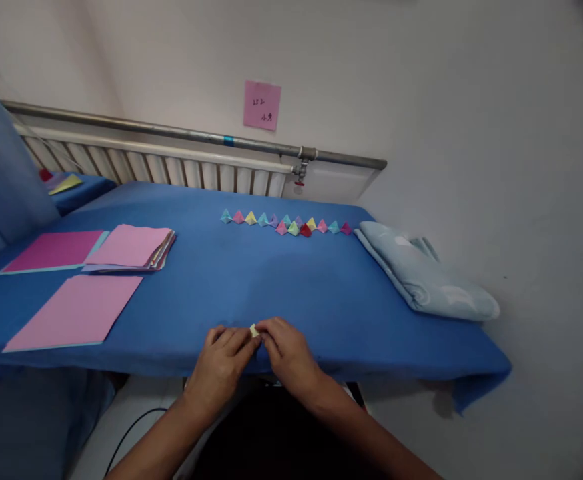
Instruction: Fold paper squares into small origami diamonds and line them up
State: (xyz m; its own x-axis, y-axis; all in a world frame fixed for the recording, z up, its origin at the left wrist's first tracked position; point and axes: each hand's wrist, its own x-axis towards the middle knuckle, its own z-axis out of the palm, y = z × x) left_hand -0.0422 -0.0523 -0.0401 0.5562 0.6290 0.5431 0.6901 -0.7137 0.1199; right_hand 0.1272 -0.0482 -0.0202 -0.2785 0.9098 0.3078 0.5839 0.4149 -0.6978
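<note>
Two hands work a small, pale-yellow piece of folded paper near the front edge of the blue-cloth-covered worktop.
The left hand, fingers bent and nearly closed, holds the paper's left side; the right hand pinches its right between thumb and forefinger. Fingers hide most of the fold. A piece this small probably slips easily, so steadying it with one hand, matching the edges, then pressing firmly along the crease should keep it crisp.
</note>
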